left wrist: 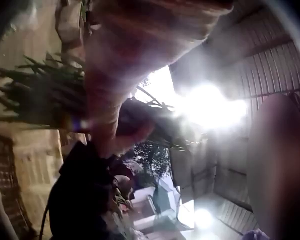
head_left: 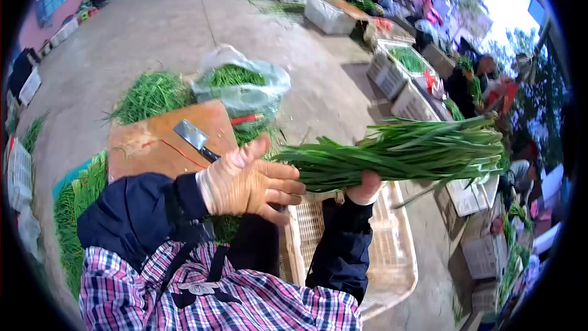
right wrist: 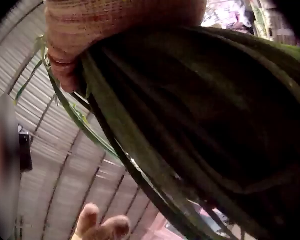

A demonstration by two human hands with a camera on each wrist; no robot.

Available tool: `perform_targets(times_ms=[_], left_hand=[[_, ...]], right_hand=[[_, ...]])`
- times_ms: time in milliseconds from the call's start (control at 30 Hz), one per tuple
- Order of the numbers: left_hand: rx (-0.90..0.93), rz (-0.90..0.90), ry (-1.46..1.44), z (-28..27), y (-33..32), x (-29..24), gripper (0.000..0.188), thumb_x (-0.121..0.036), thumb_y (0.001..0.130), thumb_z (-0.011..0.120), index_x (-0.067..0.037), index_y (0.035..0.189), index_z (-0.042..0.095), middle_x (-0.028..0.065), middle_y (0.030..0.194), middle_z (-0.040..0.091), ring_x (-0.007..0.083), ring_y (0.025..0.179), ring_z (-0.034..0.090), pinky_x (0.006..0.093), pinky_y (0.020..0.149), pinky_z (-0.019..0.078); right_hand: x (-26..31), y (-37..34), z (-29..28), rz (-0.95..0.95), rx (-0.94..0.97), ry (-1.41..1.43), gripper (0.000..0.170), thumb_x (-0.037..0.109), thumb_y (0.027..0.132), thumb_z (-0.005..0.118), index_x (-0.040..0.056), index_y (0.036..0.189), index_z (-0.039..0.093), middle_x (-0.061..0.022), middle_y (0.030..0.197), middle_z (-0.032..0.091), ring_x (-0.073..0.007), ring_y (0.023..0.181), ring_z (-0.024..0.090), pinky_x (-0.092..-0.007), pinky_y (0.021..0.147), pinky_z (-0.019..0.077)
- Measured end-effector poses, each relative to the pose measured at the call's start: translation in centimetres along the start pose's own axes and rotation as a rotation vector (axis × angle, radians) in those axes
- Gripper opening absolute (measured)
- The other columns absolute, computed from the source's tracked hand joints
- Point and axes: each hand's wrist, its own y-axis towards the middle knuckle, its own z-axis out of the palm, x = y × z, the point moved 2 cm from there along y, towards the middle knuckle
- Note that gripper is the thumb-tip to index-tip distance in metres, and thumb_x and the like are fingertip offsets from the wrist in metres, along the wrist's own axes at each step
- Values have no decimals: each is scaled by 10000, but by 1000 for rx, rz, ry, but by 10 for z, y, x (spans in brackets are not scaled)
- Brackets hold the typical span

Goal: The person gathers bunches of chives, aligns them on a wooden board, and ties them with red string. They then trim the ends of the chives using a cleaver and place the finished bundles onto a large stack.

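Your left hand (head_left: 254, 181) is spread beside 1 end of the green bundle (head_left: 404, 153); your right hand (head_left: 365, 189) grips that bundle from below, over the pale crate (head_left: 390, 248). A firm, gentle hold near its middle should prevent slipping or bruising.

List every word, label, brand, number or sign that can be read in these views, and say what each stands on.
None: no text can be read in any view.
Green bundle in the right hand: no label visible.
Cleaver blade: no legible lettering.
Plastic bag: no legible print.
Distant white crate: any marking is too small and blurred to read.
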Motion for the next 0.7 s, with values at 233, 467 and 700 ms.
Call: perform_targets(times_ms=[233, 467, 700], left_hand=[[129, 101, 155, -19, -39, -30, 725, -578, 841, 525, -17, 1291, 437, 191, 1298, 487, 367, 1117, 526, 552, 872, 460], [-303, 198, 74, -125, -85, -26, 481, -390, 868, 598, -53, 1202, 518, 129, 1057, 625, 240, 872, 642, 415, 748, 549], [-208, 330, 152, -142, -127, -41, 451, -354, 857, 627, -64, 1193, 550, 84, 1064, 632, 199, 927, 621, 379, 775, 530]], right_hand=[[-40, 1, 134, 843, 341, 369, 462, 213, 668, 747, 82, 1076, 575, -64, 892, 635, -229, 781, 617, -366, 706, 502], [-58, -31, 201, -836, 1035, -671, 410, 189, 623, 636, 175, 1030, 579, -70, 984, 585, -243, 860, 583, -382, 703, 468], [-54, -30, 249, -1035, 1156, -508, 385, 227, 643, 602, 197, 1025, 566, -25, 1033, 563, -200, 1006, 553, -345, 738, 416]])
